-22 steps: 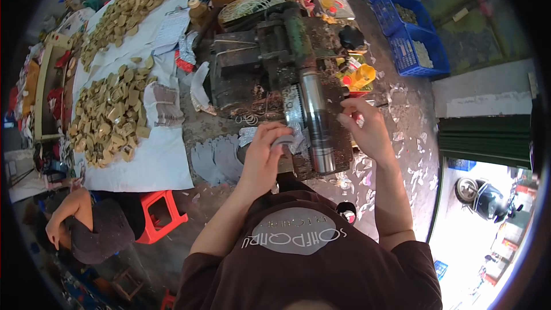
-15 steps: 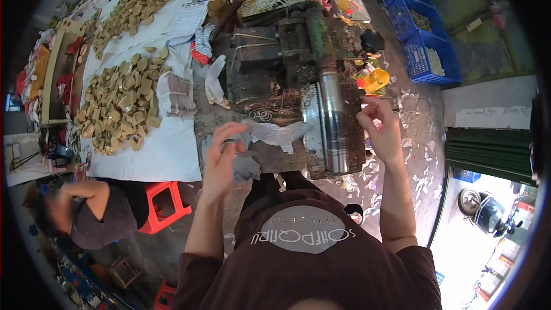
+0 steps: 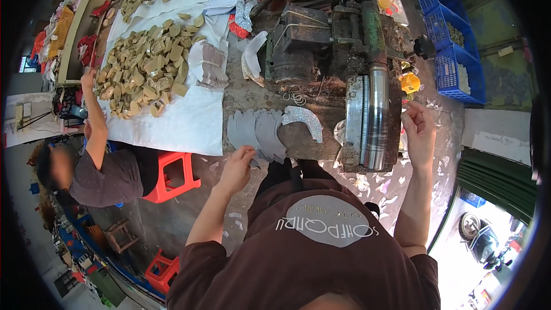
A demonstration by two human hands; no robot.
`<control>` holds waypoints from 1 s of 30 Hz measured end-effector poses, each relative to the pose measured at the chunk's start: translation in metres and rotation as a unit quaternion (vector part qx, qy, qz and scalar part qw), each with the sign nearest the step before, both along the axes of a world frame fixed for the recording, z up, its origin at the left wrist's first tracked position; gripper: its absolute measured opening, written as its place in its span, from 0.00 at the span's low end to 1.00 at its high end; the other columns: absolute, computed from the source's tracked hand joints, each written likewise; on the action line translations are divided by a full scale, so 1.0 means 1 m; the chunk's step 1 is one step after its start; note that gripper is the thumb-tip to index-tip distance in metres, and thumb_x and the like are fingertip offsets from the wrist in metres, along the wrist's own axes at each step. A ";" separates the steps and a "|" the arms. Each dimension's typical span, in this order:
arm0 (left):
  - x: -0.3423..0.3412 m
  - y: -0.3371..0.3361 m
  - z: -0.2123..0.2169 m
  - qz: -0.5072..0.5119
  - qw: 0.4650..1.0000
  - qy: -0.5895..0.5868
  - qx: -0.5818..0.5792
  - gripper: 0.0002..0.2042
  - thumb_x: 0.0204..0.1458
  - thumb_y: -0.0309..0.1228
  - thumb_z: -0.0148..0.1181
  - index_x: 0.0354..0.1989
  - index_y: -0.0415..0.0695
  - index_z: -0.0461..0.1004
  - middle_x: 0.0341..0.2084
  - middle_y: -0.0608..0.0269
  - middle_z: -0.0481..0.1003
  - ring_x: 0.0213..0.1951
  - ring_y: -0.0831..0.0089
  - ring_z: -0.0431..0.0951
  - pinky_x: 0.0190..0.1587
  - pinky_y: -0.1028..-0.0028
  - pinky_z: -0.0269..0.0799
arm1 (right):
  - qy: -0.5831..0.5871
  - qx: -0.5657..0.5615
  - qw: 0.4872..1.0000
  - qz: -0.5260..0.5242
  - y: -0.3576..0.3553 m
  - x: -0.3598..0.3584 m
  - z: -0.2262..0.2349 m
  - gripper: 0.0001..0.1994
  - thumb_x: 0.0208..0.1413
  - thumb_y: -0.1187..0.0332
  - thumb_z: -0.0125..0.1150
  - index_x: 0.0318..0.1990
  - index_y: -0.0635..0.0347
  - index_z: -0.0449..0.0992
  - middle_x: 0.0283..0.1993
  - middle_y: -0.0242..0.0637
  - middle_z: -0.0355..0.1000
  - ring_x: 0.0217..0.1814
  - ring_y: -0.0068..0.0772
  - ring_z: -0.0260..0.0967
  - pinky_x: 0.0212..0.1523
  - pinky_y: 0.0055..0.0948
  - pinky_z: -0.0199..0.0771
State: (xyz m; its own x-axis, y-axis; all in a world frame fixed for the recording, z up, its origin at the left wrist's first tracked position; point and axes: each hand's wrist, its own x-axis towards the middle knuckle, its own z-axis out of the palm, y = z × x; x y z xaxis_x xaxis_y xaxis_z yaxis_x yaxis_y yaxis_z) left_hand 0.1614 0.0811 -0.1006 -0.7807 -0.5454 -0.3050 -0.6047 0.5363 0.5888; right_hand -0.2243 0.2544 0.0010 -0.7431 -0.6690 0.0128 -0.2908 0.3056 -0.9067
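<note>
My left hand [image 3: 234,171] is at the table's front edge, fingers pinched at the near edge of the grey curved sheet pieces [image 3: 252,131], which lie overlapping. To their right lies a glittery silver curved piece [image 3: 304,119], apart from both hands. A machine with a shiny metal roller [image 3: 376,117] and a ribbed metal strip [image 3: 356,120] stands between my hands. My right hand [image 3: 420,129] is just right of the roller, its fingers curled together; what they hold, if anything, is hidden.
Piles of tan blocks [image 3: 146,63] cover a white sheet [image 3: 195,129] on the left. A bundle of pale pieces [image 3: 208,64] lies beside them. Left of me, a co-worker [image 3: 109,172] sits by a red stool [image 3: 172,175]. Blue crates [image 3: 459,74] stand far right; scraps litter the floor.
My left hand has lowered to the grey pieces. The silver piece, earlier beside my left hand, lies at their right. The view has shifted left. The co-worker's arm now reaches toward the table.
</note>
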 end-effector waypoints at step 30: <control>-0.196 0.059 0.132 0.131 0.666 0.500 0.538 0.24 0.62 0.49 0.37 0.56 0.42 0.57 0.52 0.56 0.62 0.56 0.68 0.62 0.60 0.66 0.55 | 0.296 -0.094 0.947 0.081 -0.054 0.105 0.037 0.11 0.36 0.76 0.64 0.30 0.57 0.73 0.51 0.37 0.62 0.51 0.44 0.57 0.46 0.44 0.51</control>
